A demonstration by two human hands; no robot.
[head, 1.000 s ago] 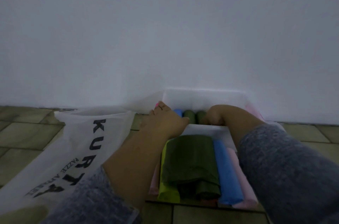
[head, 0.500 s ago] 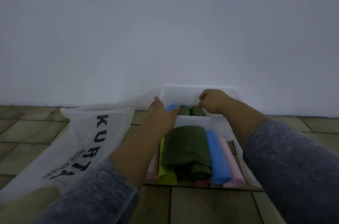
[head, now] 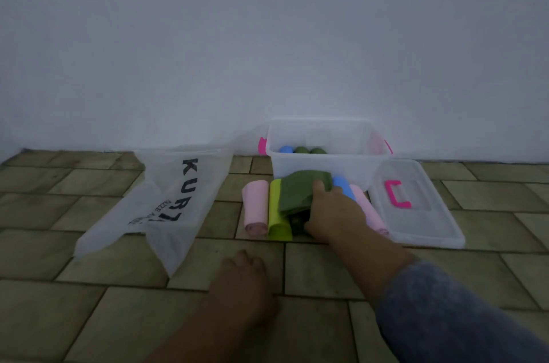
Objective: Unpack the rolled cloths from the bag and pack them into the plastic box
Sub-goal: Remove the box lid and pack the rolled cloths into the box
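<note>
A clear plastic box [head: 326, 166] stands against the wall with a blue roll [head: 285, 149] and two dark green rolls [head: 309, 150] inside. In front of it on the floor lie a pink roll [head: 255, 206], a lime roll [head: 277, 214], a dark green cloth [head: 300, 192], a blue roll [head: 343, 186] and another pink roll [head: 370, 212]. My right hand [head: 334, 214] is closed on the dark green cloth, thumb on top. My left hand [head: 243, 276] rests on the floor tiles, holding nothing. The white bag [head: 166, 202] lies flat to the left.
The box's clear lid [head: 416, 205] with a pink clip lies on the floor right of the rolls. Pink handles sit on the box's sides. A white wall rises right behind the box. The floor is tiled.
Both hands have come back out of the box. The right hand dropped onto the dark green cloth and gripped it. The left hand withdrew to the floor near me.
</note>
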